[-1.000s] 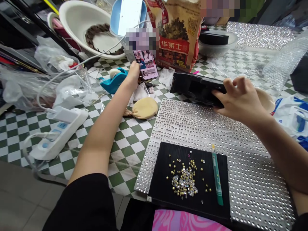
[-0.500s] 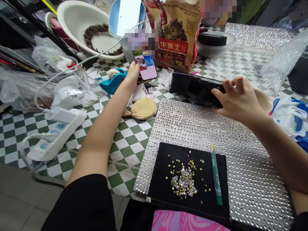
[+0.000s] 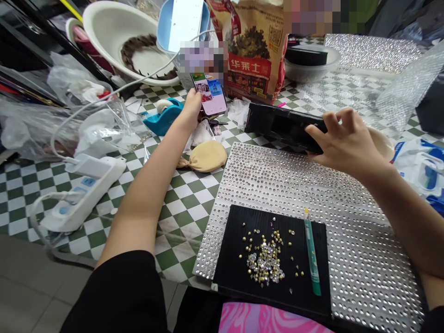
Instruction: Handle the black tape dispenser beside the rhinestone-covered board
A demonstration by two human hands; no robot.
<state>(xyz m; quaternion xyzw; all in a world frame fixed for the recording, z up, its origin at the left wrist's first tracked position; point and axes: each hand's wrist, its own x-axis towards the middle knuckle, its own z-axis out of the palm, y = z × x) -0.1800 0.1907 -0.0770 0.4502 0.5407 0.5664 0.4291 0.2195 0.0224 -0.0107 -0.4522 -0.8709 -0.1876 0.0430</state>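
My left hand [image 3: 193,107] is wrapped round the edge of a smartphone [image 3: 214,98] with a lit screen, held near the paper bag. My right hand [image 3: 350,141] grips one end of a long black box [image 3: 282,126], fingers over its top and thumb on the near side. Below the box lies a sheet studded with silver rhinestones [image 3: 277,180]. On that sheet rests a black board [image 3: 232,259] holding a loose pile of gold and clear rhinestones [image 3: 266,263]. A green pen-shaped tool [image 3: 312,254] with a yellow tip lies at the board's right side.
Left of the sheet are a beige pouch [image 3: 208,156], a blue tape dispenser [image 3: 163,120] and a white power strip [image 3: 85,192] with cables. Behind stand a paper bag [image 3: 253,51] and a white basin [image 3: 104,27]. A wipes pack [image 3: 421,166] lies right. Another person is partly visible beyond.
My right hand has shifted very slightly up and right on the black box. The phone, my left hand and the rhinestones look unchanged.
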